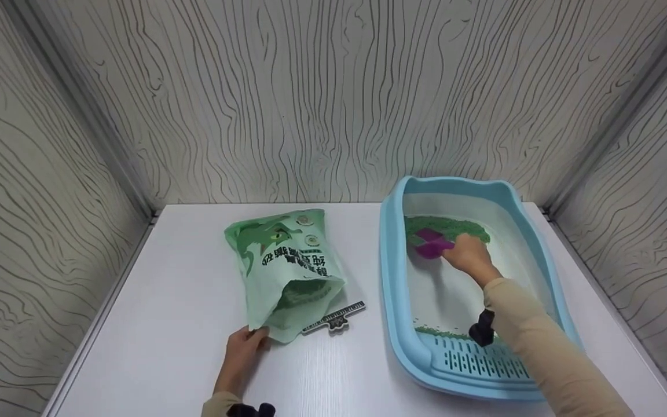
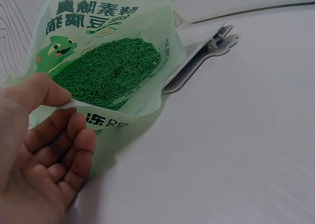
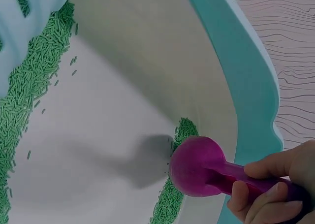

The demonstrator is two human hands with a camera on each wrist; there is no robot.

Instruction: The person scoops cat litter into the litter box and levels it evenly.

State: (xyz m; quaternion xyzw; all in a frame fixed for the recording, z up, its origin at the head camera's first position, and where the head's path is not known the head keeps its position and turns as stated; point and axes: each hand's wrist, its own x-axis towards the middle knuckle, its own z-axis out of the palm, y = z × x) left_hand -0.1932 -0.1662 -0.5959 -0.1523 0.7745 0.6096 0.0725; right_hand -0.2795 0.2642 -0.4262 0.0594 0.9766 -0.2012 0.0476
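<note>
A green bag of cat litter lies on the table, its mouth facing me. My left hand pinches the edge of that mouth between thumb and fingers. Green litter pellets show inside the bag in the left wrist view. Over on the right, my right hand grips the handle of a purple scoop inside a blue litter box. In the right wrist view the scoop's rounded back hangs above the box floor, hiding what it contains. Green pellets lie along the box's far end.
A bag clip with ruler-like markings lies beside the bag's mouth. The box's near end has a slotted blue grate, with a strip of pellets along it. Wood-grain panels enclose the white table at the back and sides.
</note>
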